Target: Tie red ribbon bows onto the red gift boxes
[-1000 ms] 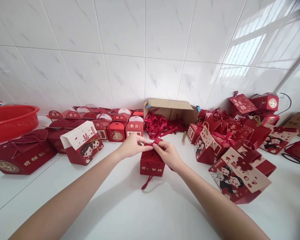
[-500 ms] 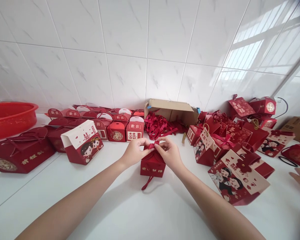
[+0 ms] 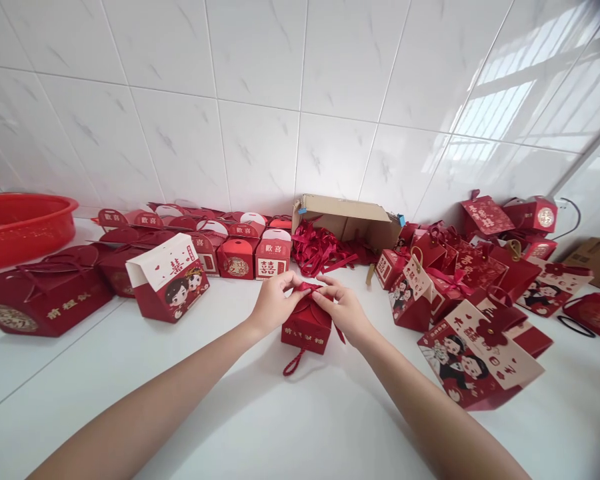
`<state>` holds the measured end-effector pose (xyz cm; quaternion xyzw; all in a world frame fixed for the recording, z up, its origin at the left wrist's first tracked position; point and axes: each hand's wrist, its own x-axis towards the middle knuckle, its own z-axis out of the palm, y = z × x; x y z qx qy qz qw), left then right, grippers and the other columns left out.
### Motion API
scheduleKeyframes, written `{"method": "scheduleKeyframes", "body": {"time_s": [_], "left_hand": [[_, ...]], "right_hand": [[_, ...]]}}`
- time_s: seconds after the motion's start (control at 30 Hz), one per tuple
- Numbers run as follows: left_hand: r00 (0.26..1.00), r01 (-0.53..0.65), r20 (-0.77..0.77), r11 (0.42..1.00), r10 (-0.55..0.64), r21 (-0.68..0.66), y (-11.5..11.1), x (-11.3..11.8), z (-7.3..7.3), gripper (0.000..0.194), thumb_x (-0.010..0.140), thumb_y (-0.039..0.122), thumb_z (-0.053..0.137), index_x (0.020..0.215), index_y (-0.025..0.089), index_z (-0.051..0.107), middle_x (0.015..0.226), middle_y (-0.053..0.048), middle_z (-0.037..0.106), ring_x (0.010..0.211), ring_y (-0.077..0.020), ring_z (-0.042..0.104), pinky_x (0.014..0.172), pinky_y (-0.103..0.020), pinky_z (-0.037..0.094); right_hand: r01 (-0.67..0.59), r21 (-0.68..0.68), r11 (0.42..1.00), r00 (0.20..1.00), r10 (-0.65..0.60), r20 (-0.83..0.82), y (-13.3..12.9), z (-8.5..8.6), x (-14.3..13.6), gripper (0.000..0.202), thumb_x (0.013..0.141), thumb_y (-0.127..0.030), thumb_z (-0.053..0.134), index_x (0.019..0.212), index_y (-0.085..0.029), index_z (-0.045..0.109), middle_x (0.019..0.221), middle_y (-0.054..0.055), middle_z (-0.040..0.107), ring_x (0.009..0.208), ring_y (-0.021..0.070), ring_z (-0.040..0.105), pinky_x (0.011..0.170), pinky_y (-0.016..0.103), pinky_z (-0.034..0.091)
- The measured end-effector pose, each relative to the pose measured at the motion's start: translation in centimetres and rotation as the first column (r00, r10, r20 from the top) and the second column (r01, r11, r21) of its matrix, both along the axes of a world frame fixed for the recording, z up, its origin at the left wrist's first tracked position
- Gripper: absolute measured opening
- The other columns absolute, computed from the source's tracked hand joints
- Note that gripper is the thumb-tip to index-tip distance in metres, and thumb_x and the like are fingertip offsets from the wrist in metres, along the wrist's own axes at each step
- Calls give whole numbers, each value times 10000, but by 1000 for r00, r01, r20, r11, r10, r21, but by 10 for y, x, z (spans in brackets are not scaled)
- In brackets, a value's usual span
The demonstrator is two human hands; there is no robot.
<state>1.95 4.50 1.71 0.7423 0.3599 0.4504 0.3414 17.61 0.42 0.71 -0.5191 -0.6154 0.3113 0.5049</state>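
Left hand (image 3: 273,303) and right hand (image 3: 344,308) meet atop the small red box (image 3: 305,330) on the table (image 3: 260,420), fingers pinched on its ribbon (image 3: 307,288), forearms converging.

I had two hands in the middle of the frame, my left hand (image 3: 275,301) and right hand (image 3: 344,308), on one small box (image 3: 306,328). One basin (image 3: 23,223) sat at upper left. One carton (image 3: 349,219) stood at center. One ribbon pile (image 3: 320,248) lay beside it. The red boxes at left and right were too crowded to count.
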Motion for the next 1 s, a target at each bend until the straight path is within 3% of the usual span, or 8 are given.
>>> {"method": "scheduleKeyframes", "body": {"time_s": [0.13,0.27,0.47,0.57,0.67,0.87,0.93,1.0], "left_hand": [[997,58,49,998,-57,-21,1,5,-6,141,790,315,578,799,184,527,799,-35,641,772,-167,624,737,-301,515],[996,27,83,1000,-28,5,-4,5,-5,135,810,283,548,905,196,506,939,-50,621,944,-172,605,875,-330,494],[993,102,-58,995,-103,-9,-12,-6,2,135,743,309,664,806,189,663,846,-41,683,844,-204,626,836,-339,482],[992,86,-85,995,-90,-40,-9,-12,4,168,747,345,672,752,180,700,809,-61,704,807,-219,639,795,-347,486],[982,148,-108,986,-155,-73,-7,-20,7,168,727,351,696,724,184,715,789,-56,713,789,-217,649,767,-332,494],[919,321,-222,945,-326,-60,-6,-31,21,139,758,337,665,743,205,702,851,-35,715,833,-208,643,812,-322,478],[898,353,-258,934,-357,-60,-5,-31,26,130,764,330,654,757,208,698,858,-30,715,827,-203,643,804,-309,475],[877,381,-295,923,-379,-53,-5,-31,33,116,763,317,651,760,211,697,856,-25,713,829,-201,639,799,-296,468]], "right_hand": [[-166,-66,984,976,154,-154,-2,0,-3,280,812,-424,577,749,-197,728,1359,76,501,1227,254,493,1001,395,416],[-121,-88,989,959,94,-266,-4,-2,-3,283,780,-460,602,752,-208,730,1248,75,574,1172,241,533,1018,390,414],[-104,-146,984,958,60,-279,-13,6,-3,297,766,-470,616,731,-202,739,1175,79,622,1098,257,574,933,387,470],[-90,-160,983,983,61,-174,-25,13,1,294,809,-447,568,777,-210,739,1114,67,668,1063,246,596,908,371,467],[-27,-98,995,996,36,85,-38,14,9,223,808,-360,579,929,-231,715,1016,52,708,906,228,635,751,346,486],[-23,108,994,917,-22,398,-53,24,21,193,793,-234,588,969,-269,660,785,9,696,714,189,602,664,319,450],[-57,18,998,908,44,417,-55,36,25,245,777,-276,628,1022,-267,623,680,-13,670,612,169,568,594,296,437],[-148,-159,976,894,201,400,-54,49,29,293,778,-359,642,1048,-253,600,588,-31,634,512,146,525,501,267,406]]}}
